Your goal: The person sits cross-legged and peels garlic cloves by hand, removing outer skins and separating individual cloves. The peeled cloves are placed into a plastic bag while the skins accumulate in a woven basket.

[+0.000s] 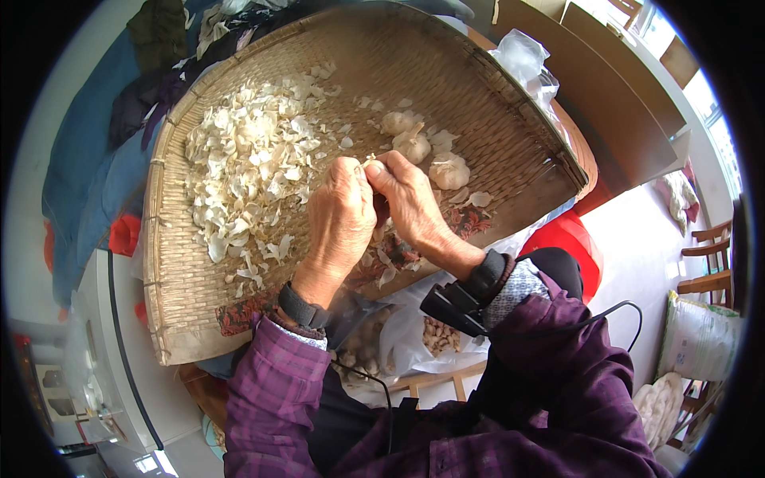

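My left hand [343, 206] and my right hand [412, 197] meet over a woven bamboo winnowing basket [478, 107]. Between their thumbs and fingertips they pinch a small piece of garlic [370, 159]. Only its pale tip shows; the fingers cover the rest. Just beyond my right hand lie whole garlic bulbs, one with a stem [411, 145] and another nearer the knuckles [449, 171]. A wide heap of dry garlic skins [251, 155] spreads to the left of my left hand. Loose skin flakes [478, 199] lie beside my right wrist.
Below the basket's near edge, an open plastic bag [406, 340] holds separated garlic cloves [441, 336]. More bulbs [364, 352] show beside them. A red bag [568, 251] stands at the right. Cardboard panels [597, 89] rise behind. A cable [633, 316] loops from my right wrist.
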The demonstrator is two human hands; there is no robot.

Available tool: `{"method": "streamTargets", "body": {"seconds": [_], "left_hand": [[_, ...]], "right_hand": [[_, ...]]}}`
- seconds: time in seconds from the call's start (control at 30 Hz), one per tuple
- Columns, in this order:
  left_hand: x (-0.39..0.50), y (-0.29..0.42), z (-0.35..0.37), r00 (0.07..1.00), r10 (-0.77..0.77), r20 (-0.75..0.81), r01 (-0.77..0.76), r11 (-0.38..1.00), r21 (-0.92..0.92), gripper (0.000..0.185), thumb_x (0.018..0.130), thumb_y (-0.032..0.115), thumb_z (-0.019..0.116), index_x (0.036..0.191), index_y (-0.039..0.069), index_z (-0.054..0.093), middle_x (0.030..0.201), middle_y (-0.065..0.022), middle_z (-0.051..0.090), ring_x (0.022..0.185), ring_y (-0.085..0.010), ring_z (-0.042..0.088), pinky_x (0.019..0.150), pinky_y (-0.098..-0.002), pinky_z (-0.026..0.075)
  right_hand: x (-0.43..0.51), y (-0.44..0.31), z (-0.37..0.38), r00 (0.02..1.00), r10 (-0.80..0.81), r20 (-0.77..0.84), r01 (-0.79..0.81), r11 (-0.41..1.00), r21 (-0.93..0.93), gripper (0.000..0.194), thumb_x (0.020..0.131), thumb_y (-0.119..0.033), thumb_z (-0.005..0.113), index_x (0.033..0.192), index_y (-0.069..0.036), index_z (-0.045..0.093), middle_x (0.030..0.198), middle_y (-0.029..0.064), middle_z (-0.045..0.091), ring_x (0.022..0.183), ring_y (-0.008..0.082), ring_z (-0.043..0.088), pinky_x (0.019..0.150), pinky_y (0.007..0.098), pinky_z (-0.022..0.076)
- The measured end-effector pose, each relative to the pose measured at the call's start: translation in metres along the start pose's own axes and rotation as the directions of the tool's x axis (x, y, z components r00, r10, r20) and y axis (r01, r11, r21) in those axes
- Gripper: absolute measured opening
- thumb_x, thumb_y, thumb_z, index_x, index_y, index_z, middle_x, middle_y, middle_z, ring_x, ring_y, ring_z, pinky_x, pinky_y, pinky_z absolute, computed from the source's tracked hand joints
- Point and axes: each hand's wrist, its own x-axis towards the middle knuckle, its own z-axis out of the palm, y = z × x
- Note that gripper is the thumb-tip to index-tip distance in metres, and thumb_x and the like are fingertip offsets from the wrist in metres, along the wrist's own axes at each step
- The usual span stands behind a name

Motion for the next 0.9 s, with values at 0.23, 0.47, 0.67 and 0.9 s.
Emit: {"method": "streamTargets", "body": {"seconds": [0.23, 0.47, 0.67, 0.9], "left_hand": [[0.007, -0.009, 0.002, 0.998, 0.065, -0.007, -0.066, 0.996, -0.055, 0.013, 0.097, 0.015, 0.05, 0.101, 0.002, 0.053, 0.076, -0.0229, 0.062, 0.068, -0.0428, 0.061, 0.056, -0.0498, 0.046], [0.01, -0.012, 0.001, 0.988, -0.112, 0.106, 0.128, 0.978, -0.162, 0.024, 0.099, 0.024, 0.052, 0.09, 0.002, 0.056, 0.069, -0.0225, 0.063, 0.069, -0.0425, 0.064, 0.057, -0.0487, 0.048], [0.007, -0.022, 0.005, 0.946, -0.111, 0.303, 0.204, 0.934, -0.294, 0.019, 0.097, 0.017, 0.056, 0.097, -0.002, 0.058, 0.08, -0.0159, 0.067, 0.075, -0.0243, 0.064, 0.064, -0.0377, 0.052], [0.009, -0.013, -0.009, 0.953, -0.056, 0.299, 0.106, 0.982, -0.154, 0.023, 0.096, 0.016, 0.059, 0.109, -0.003, 0.061, 0.093, -0.01, 0.069, 0.081, -0.0189, 0.065, 0.074, -0.0313, 0.053]], "right_hand": [[0.003, 0.008, 0.008, 0.952, -0.299, -0.064, 0.269, 0.919, -0.288, 0.024, 0.1, -0.023, 0.05, 0.1, 0.001, 0.054, 0.081, 0.0198, 0.061, 0.074, 0.028, 0.06, 0.069, 0.0372, 0.0478], [0.009, 0.001, 0.005, 0.995, -0.014, -0.098, 0.006, 0.997, -0.079, 0.029, 0.101, -0.025, 0.047, 0.095, 0.002, 0.056, 0.08, 0.0112, 0.062, 0.07, 0.0185, 0.059, 0.063, 0.0302, 0.0479], [0.015, -0.008, -0.011, 0.984, 0.177, 0.02, -0.175, 0.934, 0.312, 0.03, 0.098, -0.025, 0.048, 0.088, 0.002, 0.055, 0.072, 0.0097, 0.059, 0.057, 0.0153, 0.055, 0.05, 0.0302, 0.0479], [0.014, -0.012, -0.018, 0.991, 0.132, 0.014, -0.13, 0.944, 0.304, 0.035, 0.099, -0.034, 0.048, 0.09, -0.001, 0.056, 0.073, 0.0038, 0.056, 0.054, 0.0097, 0.049, 0.046, 0.0252, 0.044]]}}
